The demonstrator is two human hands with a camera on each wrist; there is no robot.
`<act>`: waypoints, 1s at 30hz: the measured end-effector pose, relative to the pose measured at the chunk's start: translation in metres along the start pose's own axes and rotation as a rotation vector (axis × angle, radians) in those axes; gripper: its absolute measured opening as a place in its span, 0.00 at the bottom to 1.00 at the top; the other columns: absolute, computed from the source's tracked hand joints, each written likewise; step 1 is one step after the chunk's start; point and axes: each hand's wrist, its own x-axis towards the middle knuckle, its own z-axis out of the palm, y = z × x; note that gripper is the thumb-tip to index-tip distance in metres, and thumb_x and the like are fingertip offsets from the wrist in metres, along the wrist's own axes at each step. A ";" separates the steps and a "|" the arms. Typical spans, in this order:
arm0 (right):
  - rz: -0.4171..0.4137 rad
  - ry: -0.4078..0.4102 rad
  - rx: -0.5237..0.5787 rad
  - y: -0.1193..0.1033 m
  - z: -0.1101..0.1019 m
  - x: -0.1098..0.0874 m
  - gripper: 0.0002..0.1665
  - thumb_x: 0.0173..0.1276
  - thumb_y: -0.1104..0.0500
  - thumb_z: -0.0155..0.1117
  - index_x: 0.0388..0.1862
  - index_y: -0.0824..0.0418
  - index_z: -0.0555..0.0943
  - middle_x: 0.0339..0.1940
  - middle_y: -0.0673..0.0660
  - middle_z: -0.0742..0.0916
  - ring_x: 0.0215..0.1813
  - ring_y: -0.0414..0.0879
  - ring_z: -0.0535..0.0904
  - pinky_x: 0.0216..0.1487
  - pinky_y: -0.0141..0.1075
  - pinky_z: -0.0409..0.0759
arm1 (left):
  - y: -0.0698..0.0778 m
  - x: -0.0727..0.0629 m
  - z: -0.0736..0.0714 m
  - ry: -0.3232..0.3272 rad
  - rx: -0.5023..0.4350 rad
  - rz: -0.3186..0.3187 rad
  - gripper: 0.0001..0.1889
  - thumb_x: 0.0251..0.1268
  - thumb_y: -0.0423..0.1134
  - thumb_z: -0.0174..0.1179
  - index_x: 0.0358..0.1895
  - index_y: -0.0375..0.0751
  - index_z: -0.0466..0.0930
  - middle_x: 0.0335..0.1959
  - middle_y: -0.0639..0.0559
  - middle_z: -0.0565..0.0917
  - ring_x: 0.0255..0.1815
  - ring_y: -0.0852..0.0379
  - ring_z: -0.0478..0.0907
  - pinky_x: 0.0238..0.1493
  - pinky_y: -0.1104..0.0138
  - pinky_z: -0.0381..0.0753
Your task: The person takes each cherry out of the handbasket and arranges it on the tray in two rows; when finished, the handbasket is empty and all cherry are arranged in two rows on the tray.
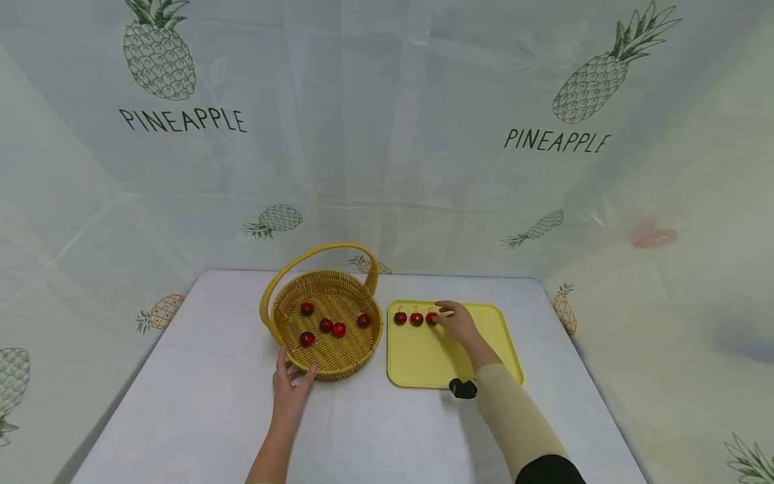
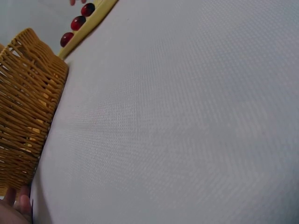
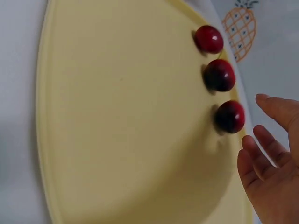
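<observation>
A round wicker basket [image 1: 329,370] with a tall arched handle stands at the left of the table, several red cherries [image 1: 338,329] scattered inside. My left hand [image 1: 289,390] rests against the near left of its outer wall, thumb and fingers spread; in the left wrist view the fingertips [image 2: 24,201] touch the wicker low down. To the right lies a yellow tray [image 1: 417,363] with three cherries [image 1: 416,319] in a row along its far edge. My right hand [image 1: 461,326] hovers beside the rightmost cherry [image 3: 230,116]. In the right wrist view its fingers are apart and hold nothing.
Basket and tray stand side by side on a white-covered table [image 1: 193,403]. A pale curtain [image 1: 387,154] printed with pineapples hangs behind and around the table. A black object [image 1: 463,388] sits at my right wrist, over the tray's near edge.
</observation>
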 end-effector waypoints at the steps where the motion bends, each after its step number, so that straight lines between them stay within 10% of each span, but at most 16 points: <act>1: -0.009 -0.008 0.001 -0.003 -0.001 0.000 0.24 0.69 0.64 0.64 0.63 0.65 0.76 0.56 0.67 0.78 0.53 0.61 0.75 0.47 0.49 0.77 | 0.000 0.000 0.000 0.000 -0.002 -0.003 0.47 0.70 0.49 0.60 0.79 0.55 0.33 0.68 0.34 0.54 0.64 0.38 0.63 0.57 0.49 0.70; 21: -0.150 -0.171 0.077 -0.085 0.026 -0.013 0.19 0.68 0.62 0.66 0.58 0.58 0.81 0.54 0.63 0.81 0.50 0.53 0.79 0.46 0.56 0.78 | 0.000 0.001 0.000 0.002 -0.024 -0.014 0.48 0.70 0.49 0.60 0.79 0.54 0.32 0.70 0.33 0.52 0.65 0.37 0.61 0.60 0.47 0.67; 30: -0.225 -0.258 0.057 -0.108 0.047 -0.018 0.20 0.67 0.62 0.67 0.58 0.61 0.81 0.50 0.58 0.83 0.46 0.49 0.79 0.41 0.41 0.81 | 0.001 0.001 0.000 -0.005 -0.028 -0.015 0.47 0.71 0.47 0.59 0.79 0.55 0.32 0.71 0.33 0.51 0.65 0.37 0.60 0.60 0.46 0.65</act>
